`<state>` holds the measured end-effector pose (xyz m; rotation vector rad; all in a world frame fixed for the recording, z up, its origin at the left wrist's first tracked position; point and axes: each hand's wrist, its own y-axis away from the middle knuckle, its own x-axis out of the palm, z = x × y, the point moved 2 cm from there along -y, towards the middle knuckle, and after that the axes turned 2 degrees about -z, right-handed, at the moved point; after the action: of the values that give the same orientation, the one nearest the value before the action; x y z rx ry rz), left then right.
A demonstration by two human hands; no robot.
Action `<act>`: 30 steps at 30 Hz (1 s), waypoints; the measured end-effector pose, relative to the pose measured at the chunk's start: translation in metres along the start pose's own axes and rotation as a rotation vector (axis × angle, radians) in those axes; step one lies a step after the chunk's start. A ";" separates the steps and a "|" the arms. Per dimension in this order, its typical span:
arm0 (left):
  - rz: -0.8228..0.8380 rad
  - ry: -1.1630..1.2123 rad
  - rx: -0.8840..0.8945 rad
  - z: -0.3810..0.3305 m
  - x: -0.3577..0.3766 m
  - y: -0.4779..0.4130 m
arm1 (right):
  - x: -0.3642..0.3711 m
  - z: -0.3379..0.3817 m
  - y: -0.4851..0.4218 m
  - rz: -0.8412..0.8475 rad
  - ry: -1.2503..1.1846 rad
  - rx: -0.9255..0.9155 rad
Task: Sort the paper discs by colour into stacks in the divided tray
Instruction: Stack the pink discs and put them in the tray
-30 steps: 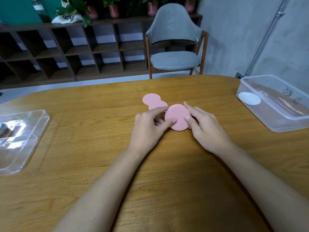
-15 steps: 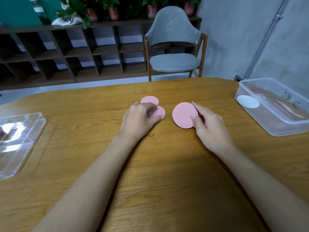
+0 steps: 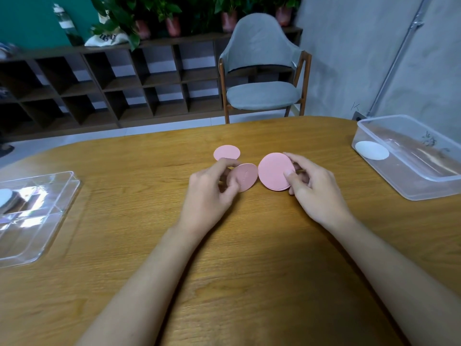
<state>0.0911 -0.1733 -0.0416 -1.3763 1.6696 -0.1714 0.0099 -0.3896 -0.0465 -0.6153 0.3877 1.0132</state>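
Note:
My left hand [image 3: 212,191] pinches a single pink paper disc [image 3: 245,177], lifted and tilted off the wooden table [image 3: 249,270]. My right hand [image 3: 311,186] holds a small stack of pink discs [image 3: 273,171] by its right edge, thumb on top. One more pink disc [image 3: 226,152] lies flat on the table just behind my left hand. A clear divided tray [image 3: 37,211] sits at the left edge, with something white at its far left. A white disc [image 3: 371,150] lies inside a clear plastic box [image 3: 419,158] at the right.
A grey chair [image 3: 262,71] stands behind the table's far edge, with dark shelving [image 3: 99,83] and potted plants along the wall. Bare wood surrounds my hands on the near side.
My left hand left the stack, went to the disc lying to the left and has picked it up. My right hand keeps hold of the stack, which has risen slightly.

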 end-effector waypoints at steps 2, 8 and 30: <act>0.023 0.139 -0.144 -0.003 0.001 0.000 | 0.000 -0.001 -0.001 -0.007 -0.016 0.001; 0.049 0.387 -0.315 0.009 0.003 -0.001 | 0.002 -0.001 0.000 0.012 -0.036 0.016; 0.113 0.237 -0.314 -0.007 0.012 0.002 | 0.013 0.017 0.010 0.187 -0.016 -0.092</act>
<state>0.0851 -0.1855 -0.0456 -1.5326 2.0338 -0.0055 0.0084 -0.3661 -0.0438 -0.6622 0.3917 1.2195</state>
